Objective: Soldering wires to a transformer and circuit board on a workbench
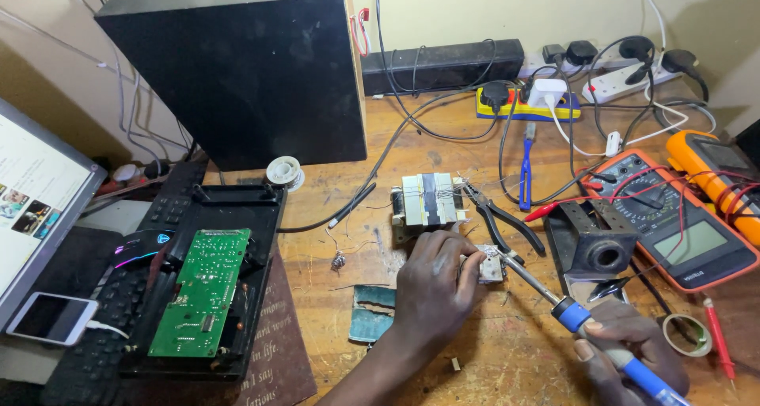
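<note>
Our left hand (434,283) has its grip pressed together on a small metal part (491,265), pinning it to the worktop (507,350) — the fingers cover most of it, so we cannot tell just what kind of part it is. Our right hand (629,344) is wrapped tight around the blue handle of a soldering iron (578,315), whose thin tip slants up and left to meet that part at its right edge. We judge this to be the soldering step itself: tip on the joint, piece held still. What it calls for now is a steady left grip, fingers kept back from the hot tip, and solder fed in.

Just beyond the grip stands a small transformer (428,199) with fine wires trailing from it, and black pliers (500,218) lie to its right. Further right of the iron sit a black metal block (592,241) and an orange meter (673,216). Well off to the left, a green circuit board (203,289) rests in a black tray (261,216), beside a phone (49,317).
</note>
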